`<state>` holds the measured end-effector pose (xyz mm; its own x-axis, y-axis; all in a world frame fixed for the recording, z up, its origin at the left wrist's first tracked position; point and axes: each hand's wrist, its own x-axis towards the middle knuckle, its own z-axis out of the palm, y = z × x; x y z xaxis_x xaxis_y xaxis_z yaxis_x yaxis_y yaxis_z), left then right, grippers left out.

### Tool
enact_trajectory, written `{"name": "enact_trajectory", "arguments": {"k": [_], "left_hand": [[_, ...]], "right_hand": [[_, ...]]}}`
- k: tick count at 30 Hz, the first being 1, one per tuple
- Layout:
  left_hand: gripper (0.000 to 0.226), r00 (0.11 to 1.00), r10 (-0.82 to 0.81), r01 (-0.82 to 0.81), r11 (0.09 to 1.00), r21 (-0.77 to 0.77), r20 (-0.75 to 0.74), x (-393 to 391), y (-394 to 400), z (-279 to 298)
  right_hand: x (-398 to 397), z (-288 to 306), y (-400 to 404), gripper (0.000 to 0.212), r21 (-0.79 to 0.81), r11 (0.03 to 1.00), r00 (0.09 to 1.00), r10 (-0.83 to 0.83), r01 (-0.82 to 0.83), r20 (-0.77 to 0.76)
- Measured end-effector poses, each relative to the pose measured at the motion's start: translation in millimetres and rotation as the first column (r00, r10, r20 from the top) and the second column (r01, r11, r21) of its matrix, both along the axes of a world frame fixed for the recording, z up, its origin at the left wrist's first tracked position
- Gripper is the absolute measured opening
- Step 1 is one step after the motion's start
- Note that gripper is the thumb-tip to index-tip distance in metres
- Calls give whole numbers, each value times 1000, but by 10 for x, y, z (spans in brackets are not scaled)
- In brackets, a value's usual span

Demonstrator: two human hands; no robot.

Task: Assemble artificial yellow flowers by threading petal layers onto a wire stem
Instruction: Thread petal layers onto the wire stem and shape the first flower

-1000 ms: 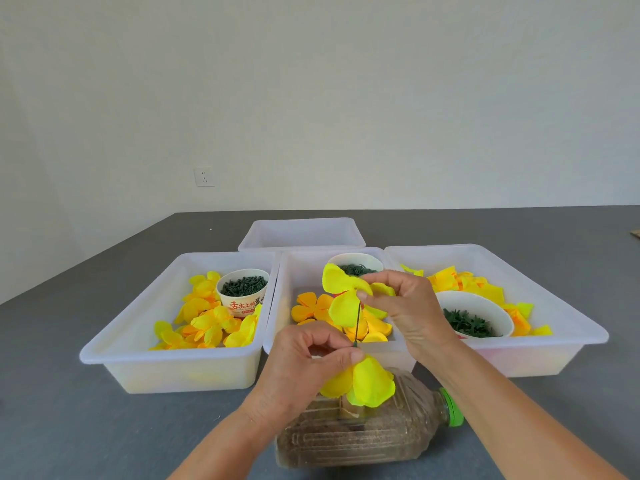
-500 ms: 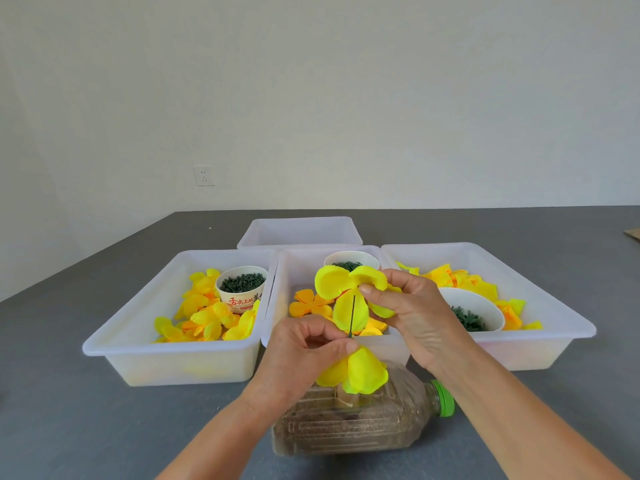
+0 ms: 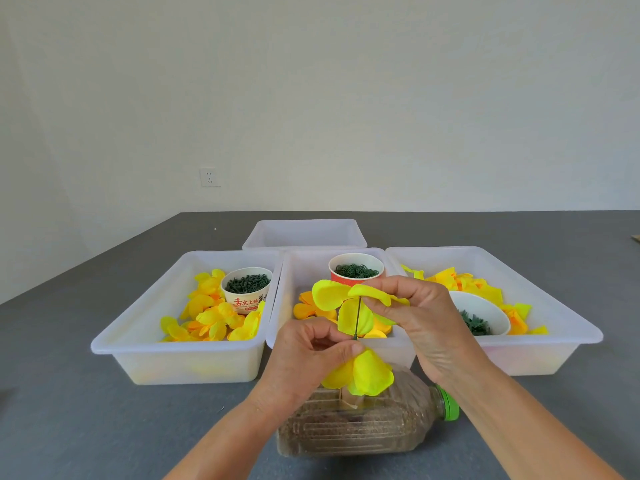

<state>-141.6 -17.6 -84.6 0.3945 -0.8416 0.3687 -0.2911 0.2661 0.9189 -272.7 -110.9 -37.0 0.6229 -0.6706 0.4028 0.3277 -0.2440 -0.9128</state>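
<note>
Threading step in hand, by my read. My left hand [image 3: 311,355] pinches wire stem [image 3: 357,318] just above lower petal layer [image 3: 367,374]; right hand [image 3: 415,317] pinches upper petal layer [image 3: 346,299] at top of wire. To do well: keep stem vertical w/ left pinch firm, slide layer straight down by its centre, not by the petal edges. Room: middle bin [image 3: 277,327] rim close behind, bottle [image 3: 363,424] directly below; open air above, table [image 3: 69,427] bare to the left.
</note>
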Motion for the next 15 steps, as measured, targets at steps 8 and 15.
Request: {"name": "enact_trajectory", "arguments": {"k": [8,15], "left_hand": [[19,1000,14,-14,1000,-4,-19,-36,21,8],[22,999,-15,15,1000,-7,-42,-27,24,-5]], "right_hand": [[-69,2,95,15,-255,964,997,-72,74,18],[-63,-98,32,27,-609,747,962,-243,266,122]]}}
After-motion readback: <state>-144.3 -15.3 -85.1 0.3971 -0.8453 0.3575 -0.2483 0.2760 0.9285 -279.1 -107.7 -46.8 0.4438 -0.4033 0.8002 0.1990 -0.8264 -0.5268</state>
